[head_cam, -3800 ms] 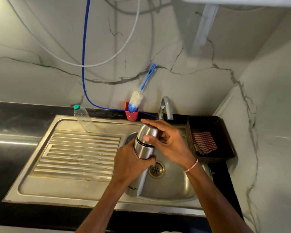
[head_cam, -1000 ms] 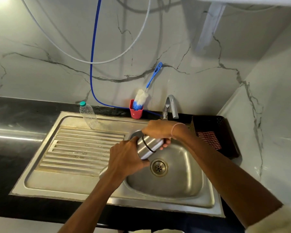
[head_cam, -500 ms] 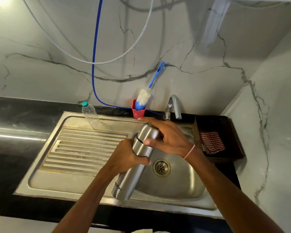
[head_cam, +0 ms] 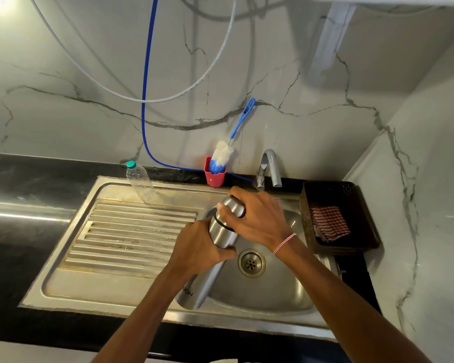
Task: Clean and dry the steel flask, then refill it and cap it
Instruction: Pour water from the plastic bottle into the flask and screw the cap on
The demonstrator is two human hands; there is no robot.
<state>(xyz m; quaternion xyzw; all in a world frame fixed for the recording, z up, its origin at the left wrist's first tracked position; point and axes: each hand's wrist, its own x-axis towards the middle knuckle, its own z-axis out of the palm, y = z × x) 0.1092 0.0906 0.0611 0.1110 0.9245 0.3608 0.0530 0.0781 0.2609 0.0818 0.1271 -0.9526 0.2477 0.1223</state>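
Holding the steel flask (head_cam: pixel 222 231) tilted over the sink (head_cam: pixel 273 297); left hand (head_cam: pixel 198 247) grips its body, right hand (head_cam: pixel 257 218) curls round the cap (head_cam: pixel 233 205); cap on, tap dry, so washing, drying and refilling all seem left.

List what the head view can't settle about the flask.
Head view only:
- cap: right hand wraps it; tight or loose, cannot tell.
- steel flask: opaque wall hides any contents.
- flask lettering: left forearm cuts off its start.
- basket floor: checked cloth covers part.

Dim — upper-left glare, bowed edges.
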